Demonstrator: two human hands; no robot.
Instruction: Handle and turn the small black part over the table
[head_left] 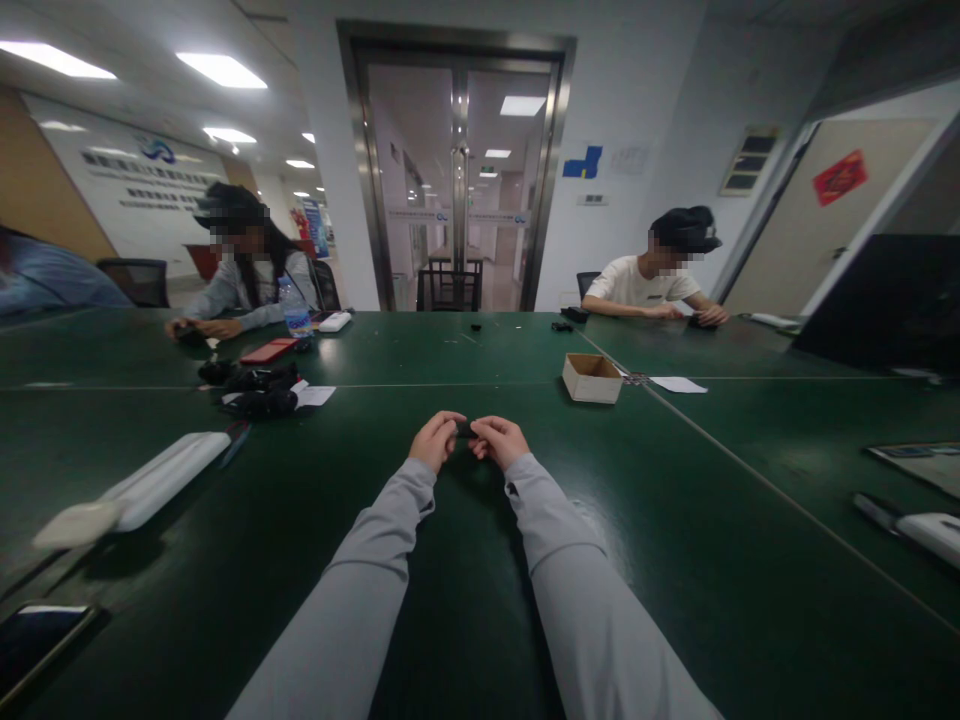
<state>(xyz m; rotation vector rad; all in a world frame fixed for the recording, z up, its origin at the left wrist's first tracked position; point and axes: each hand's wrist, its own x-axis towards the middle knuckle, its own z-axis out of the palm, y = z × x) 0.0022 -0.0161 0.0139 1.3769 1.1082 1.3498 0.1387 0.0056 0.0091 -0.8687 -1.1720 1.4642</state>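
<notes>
Both my hands meet over the middle of the dark green table (465, 560), arms stretched forward in grey sleeves. A small black object (466, 430) bridges the gap between them; its kind is too small to make out. My left hand (435, 440) pinches its left end between thumb and fingers. On the other end, my right hand (499, 440) is closed in a similar pinch. Fingers cover much of the piece. Beyond my right hand stands an open cardboard box (591, 388), its inside mostly hidden.
Black items (259, 388) on white paper lie left of my hands, near a red-cased object (268, 350) and a water bottle (296, 310). A long white device (169, 480) and a phone (45, 645) are nearer left. People sit across the table, handling dark objects.
</notes>
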